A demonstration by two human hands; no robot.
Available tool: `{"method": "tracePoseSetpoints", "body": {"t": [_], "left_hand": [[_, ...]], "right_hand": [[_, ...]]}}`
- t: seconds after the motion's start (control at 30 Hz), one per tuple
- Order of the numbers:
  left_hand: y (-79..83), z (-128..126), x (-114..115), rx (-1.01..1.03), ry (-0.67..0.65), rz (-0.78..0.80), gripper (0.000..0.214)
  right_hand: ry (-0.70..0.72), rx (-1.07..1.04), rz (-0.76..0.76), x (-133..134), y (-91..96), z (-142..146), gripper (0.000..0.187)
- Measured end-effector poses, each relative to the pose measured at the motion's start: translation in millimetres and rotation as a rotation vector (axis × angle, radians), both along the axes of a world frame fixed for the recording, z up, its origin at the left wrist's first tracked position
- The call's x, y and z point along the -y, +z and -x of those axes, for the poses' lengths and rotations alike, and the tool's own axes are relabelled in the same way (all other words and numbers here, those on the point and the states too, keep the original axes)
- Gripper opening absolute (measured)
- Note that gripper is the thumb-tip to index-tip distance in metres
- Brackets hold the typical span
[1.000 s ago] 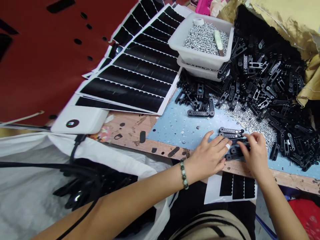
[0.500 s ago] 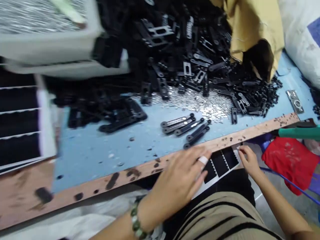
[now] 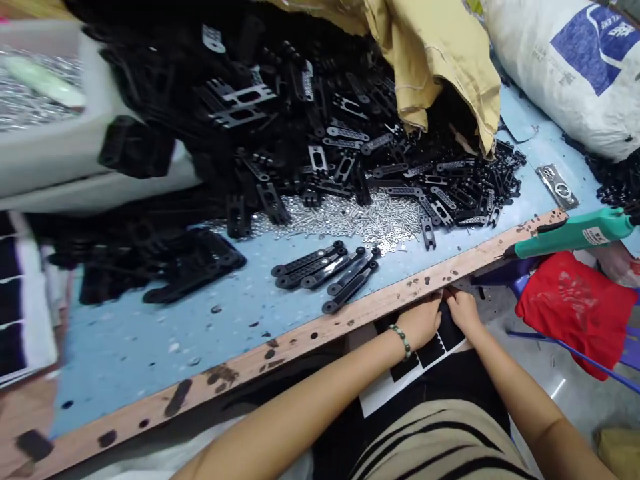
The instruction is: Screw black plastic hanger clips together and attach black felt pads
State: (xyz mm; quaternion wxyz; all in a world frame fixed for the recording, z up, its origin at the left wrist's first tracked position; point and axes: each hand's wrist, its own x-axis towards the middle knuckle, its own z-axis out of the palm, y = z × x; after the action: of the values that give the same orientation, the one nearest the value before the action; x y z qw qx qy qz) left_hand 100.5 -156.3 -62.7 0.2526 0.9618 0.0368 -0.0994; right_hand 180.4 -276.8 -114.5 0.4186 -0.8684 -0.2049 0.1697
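A white sheet with black rectangular stickers point(image 3: 376, 399) lies over my lap, under the table's front edge. My left hand point(image 3: 423, 321), with a green bead bracelet at the wrist, rests over the sheet, its fingers closed at the far right end. Right beside it, my right hand point(image 3: 463, 311) pinches the same end of the sheet. The fingertips of both hands meet there and are partly hidden. Beyond the wooden edge, several black plastic arms point(image 3: 325, 270) lie side by side on the blue tabletop.
A wooden strip point(image 3: 300, 339) edges the blue table. Behind lie loose black parts point(image 3: 350, 133) and small silver pieces point(image 3: 345, 217). A green electric screwdriver point(image 3: 575, 235) is at the right, above a red cloth point(image 3: 575, 313). A white bin point(image 3: 100, 147) holds metal pieces.
My left hand has moved from the table edge, right and down to the sheet's end, joining my right hand. The view has shifted right, bringing more of the screwdriver into sight.
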Motion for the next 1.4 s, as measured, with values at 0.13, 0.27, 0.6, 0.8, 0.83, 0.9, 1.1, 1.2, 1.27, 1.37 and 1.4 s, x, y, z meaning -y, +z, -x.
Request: {"method": "tracePoseSetpoints", "body": {"t": [0.13, 0.27, 0.6, 0.8, 0.83, 0.9, 1.1, 1.2, 1.27, 1.37, 1.4], "left_hand": [[-4.9, -4.6, -0.5, -0.018, 0.041, 0.023, 0.04], [5.6, 3.9, 1.6, -0.042, 0.067, 0.076, 0.031], [96.7, 33.6, -34.7, 0.073, 0.244, 0.739, 0.033], [121.5, 81.8, -82.3, 0.248, 0.29, 0.493, 0.037], [122.7, 90.0, -85.7, 0.255, 0.308, 0.447, 0.037], [124.0, 106.0, -91.8, 0.277, 0.351, 0.361, 0.038], [116.3, 148.1, -125.1, 0.385, 0.564, 0.146, 0.039], [103.3, 156.7, -141.6, 0.355, 0.496, -0.093, 0.032], [94.9, 157.2, -147.2, 0.322, 0.431, -0.205, 0.032], [87.5, 156.1, -149.0, 0.301, 0.401, -0.253, 0.033], [86.5, 156.2, -148.8, 0.302, 0.401, -0.256, 0.033]], "right_hand": [[-0.075, -0.035, -0.06, 14.2, -13.5, -18.5, 0.042], [-0.155, -0.051, -0.097, 41.5, -3.0, -21.3, 0.05], [0.343, 0.288, -0.139, -10.2, 110.3, 24.4, 0.079], [0.634, 0.188, -0.328, -79.1, 158.5, 19.4, 0.022], [0.707, 0.159, -0.338, -88.8, 162.1, 23.0, 0.011], [0.792, 0.076, -0.359, -104.3, 164.9, 32.0, 0.006], [0.486, -0.275, -0.464, -138.7, 148.5, 39.5, 0.017], [0.443, -0.43, -0.424, -162.7, 137.6, 38.9, 0.027], [0.451, -0.465, -0.36, -178.0, 131.0, 41.8, 0.024], [0.478, -0.428, -0.268, -193.0, 121.9, 47.6, 0.026], [0.494, -0.393, -0.232, -195.6, 119.4, 48.8, 0.027]]}}
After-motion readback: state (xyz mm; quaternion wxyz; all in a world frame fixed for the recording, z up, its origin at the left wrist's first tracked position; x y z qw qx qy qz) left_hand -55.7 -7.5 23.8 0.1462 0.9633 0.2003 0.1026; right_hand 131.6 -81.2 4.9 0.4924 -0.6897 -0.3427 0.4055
